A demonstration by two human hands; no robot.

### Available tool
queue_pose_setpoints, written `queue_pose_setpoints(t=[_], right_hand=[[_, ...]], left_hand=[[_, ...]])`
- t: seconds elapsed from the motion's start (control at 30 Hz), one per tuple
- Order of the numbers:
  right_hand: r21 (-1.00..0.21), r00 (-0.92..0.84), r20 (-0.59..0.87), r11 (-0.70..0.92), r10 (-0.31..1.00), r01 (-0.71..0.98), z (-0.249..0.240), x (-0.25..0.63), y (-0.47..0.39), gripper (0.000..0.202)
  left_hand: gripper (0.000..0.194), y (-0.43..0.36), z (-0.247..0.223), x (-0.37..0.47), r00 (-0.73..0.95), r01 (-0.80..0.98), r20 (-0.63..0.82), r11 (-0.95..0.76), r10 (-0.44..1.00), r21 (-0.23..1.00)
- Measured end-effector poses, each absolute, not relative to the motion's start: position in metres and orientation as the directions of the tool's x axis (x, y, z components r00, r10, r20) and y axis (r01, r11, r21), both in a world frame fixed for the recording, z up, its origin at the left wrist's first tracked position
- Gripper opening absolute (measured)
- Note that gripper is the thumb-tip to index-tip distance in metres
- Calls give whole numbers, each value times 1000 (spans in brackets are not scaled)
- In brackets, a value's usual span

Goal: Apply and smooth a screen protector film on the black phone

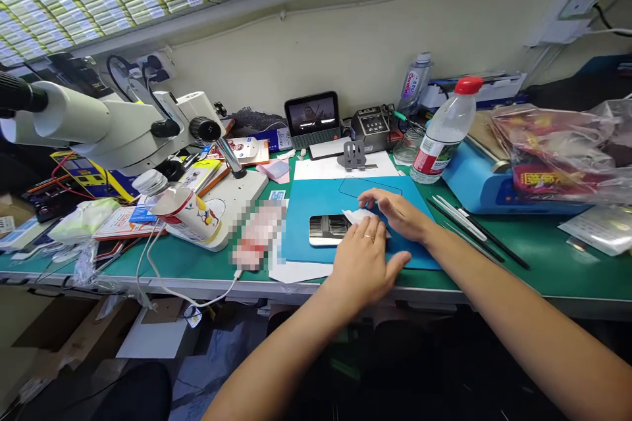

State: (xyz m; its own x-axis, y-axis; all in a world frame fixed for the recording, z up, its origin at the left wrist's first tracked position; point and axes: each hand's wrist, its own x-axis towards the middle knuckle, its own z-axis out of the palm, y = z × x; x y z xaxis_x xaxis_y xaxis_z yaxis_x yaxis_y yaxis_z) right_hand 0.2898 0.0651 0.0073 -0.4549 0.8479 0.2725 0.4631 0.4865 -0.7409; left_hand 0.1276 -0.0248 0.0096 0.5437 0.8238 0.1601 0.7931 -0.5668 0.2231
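On my feed the phone-like device (pixel 328 230) lies on the blue mat (pixel 303 197), probably light, stiff, slick and fragile-faced, best held by its side edges. My left hand (pixel 363 260) has its fingers flat over the white wipe (pixel 356 215) on the mat, clenching nothing visible; my right hand (pixel 399 214) is loosely curved beside it, fingers released. Count: one device, one wipe, three bottles, two right of the mat (pixel 447 138) (pixel 413 87), one left (pixel 184 212).
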Motion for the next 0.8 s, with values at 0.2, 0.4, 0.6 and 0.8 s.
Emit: queue_pose_setpoints(t=[0.2,0.4,0.6,0.8], right_hand=[[-749,-448,281,486,849,451,8,292,64,90],[-725,-499,214,479,840,495,10,289,63,85],[-719,-517,187,475,835,507,10,288,64,85],[-721,-523,200,486,828,494,9,288,64,85]], left_hand=[[67,-13,7,83,412,885,170,-438,895,159],[59,-45,3,28,377,913,138,-392,916,111],[60,-67,-1,19,324,927,119,-340,939,160],[61,-71,2,35,373,906,129,-391,919,161]])
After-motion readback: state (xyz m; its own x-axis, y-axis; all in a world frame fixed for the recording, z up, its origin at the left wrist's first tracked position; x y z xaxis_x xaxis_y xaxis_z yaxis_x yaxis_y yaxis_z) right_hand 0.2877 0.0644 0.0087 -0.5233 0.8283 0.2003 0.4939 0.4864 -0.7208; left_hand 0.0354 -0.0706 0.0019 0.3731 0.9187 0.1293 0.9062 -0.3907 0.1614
